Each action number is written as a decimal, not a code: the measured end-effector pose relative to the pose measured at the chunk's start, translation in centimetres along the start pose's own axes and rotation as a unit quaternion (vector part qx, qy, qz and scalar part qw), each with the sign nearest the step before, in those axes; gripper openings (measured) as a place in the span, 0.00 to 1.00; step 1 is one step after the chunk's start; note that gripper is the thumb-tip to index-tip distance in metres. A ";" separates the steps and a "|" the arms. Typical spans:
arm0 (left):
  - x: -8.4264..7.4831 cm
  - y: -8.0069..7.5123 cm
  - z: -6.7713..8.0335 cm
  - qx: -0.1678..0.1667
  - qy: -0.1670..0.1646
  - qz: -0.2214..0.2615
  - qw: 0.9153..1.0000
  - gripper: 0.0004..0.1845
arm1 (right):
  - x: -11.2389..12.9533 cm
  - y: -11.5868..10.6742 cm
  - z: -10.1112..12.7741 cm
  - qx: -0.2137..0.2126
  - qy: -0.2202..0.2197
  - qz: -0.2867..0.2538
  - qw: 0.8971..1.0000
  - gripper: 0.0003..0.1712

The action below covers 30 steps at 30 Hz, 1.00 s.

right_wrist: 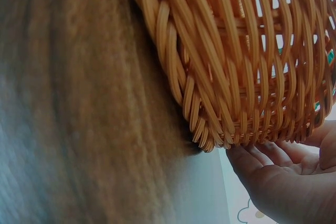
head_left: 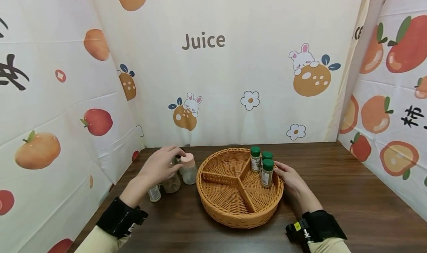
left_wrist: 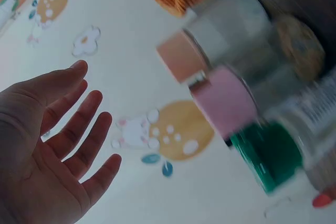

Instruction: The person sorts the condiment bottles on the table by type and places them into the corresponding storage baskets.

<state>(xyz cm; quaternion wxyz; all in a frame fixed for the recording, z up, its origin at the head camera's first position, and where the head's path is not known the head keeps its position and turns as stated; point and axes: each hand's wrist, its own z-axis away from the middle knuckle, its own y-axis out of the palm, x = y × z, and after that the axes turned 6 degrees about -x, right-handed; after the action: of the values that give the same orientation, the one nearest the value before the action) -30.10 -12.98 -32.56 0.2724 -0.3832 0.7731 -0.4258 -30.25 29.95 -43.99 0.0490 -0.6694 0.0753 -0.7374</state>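
Observation:
A round wicker basket (head_left: pixel 233 212) with three compartments stands on the dark wooden table (head_left: pixel 350 193). Three green-capped spice jars (head_left: pixel 267 173) stand upright in its right compartment. My right hand (head_left: pixel 289 177) lies open against the basket's right rim, beside the nearest jar; in the right wrist view its fingers (right_wrist: pixel 273 166) lie straight under the woven wall (right_wrist: pixel 236 61). My left hand (head_left: pixel 162 165) hovers open over a cluster of jars left of the basket, among them a pink-capped jar (head_left: pixel 188 168). In the left wrist view the palm (left_wrist: pixel 52 150) holds nothing, with pink caps (left_wrist: pixel 223 100) and a green cap (left_wrist: pixel 265 153) nearby.
Fruit-printed cloth walls (head_left: pixel 213 79) close in the table at the back and on both sides. Two more small jars (head_left: pixel 154 193) stand below my left hand near the left wall. Bare tabletop extends right of the basket and in front of it.

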 end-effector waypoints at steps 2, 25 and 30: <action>0.9 -0.7 0.6 -0.004 -0.005 0.000 1.000 0.14 | 0.1 0.0 0.0 -0.002 0.002 0.000 1.000 0.31; 6.7 -2.6 5.9 0.020 -0.047 0.047 0.998 0.15 | 0.2 -0.1 0.1 0.010 0.001 0.004 1.000 0.32; 7.6 -1.7 6.9 0.032 -0.044 0.067 0.996 0.15 | 0.1 -0.1 0.0 0.009 0.002 0.005 1.000 0.32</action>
<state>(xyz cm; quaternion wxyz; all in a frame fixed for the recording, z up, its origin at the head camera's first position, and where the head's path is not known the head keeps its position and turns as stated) -28.56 -22.91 -35.15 0.3464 -0.3400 0.7703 -0.4136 -30.25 30.01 -43.85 0.0586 -0.6668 0.0717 -0.7395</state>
